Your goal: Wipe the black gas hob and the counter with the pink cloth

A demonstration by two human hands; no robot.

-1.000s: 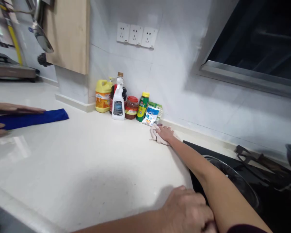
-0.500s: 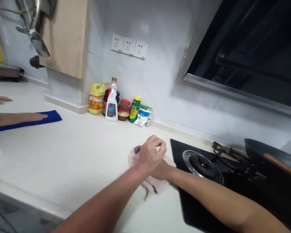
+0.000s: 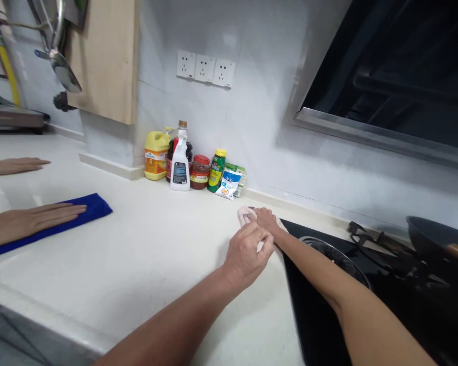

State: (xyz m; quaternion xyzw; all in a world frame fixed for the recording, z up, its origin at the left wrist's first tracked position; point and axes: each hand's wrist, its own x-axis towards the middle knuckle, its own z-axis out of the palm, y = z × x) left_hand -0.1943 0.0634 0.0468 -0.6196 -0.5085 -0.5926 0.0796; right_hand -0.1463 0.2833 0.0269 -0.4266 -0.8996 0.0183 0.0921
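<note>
My right hand (image 3: 267, 221) presses flat on a pale pink cloth (image 3: 245, 214) lying on the white countertop (image 3: 148, 254), close to the back wall and the left edge of the black hob (image 3: 313, 315). Most of the cloth is hidden under the hand. My left hand (image 3: 247, 252) rests on the counter just in front, fingers curled, touching my right forearm and holding nothing.
A yellow jug (image 3: 155, 155), white spray bottle (image 3: 180, 162), red-lidded jar (image 3: 200, 172), green bottle (image 3: 215, 171) and packets (image 3: 229, 183) stand in the corner. Another person's hand (image 3: 41, 218) presses a blue cloth (image 3: 93, 207) at left. A dark pan (image 3: 438, 241) sits on the hob.
My right hand pulled the pink cloth toward me and has now pushed it back near the wall. My left hand came up beside it. The other person's blue cloth slid nearer the front.
</note>
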